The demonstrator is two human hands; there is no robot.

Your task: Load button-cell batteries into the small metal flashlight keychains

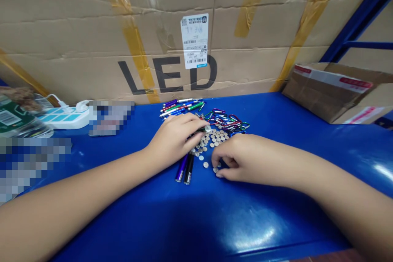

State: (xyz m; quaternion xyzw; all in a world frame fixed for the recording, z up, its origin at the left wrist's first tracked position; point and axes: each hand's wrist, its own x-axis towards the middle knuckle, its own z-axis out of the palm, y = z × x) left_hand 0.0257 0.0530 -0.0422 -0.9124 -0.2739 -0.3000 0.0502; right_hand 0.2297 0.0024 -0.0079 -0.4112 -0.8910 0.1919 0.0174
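My left hand (181,133) is closed round a small dark tube with a pale round end, mostly hidden by the fingers. Just below it, a purple tube (181,168) and a black tube (189,168) lie side by side. My right hand (229,157) has its fingers curled down at a small round silver disc (215,170) on the blue table. Between the hands are several button-like discs (217,136). Behind them lie coloured carabiners (230,120), and further back a pile of coloured metal tubes (181,107).
A large cardboard box (166,32) marked LED stands behind the blue table (147,221). An open carton (331,90) sits at the back right. At the left are a white power strip (69,118) with plugs and a green-labelled plastic package (15,118).
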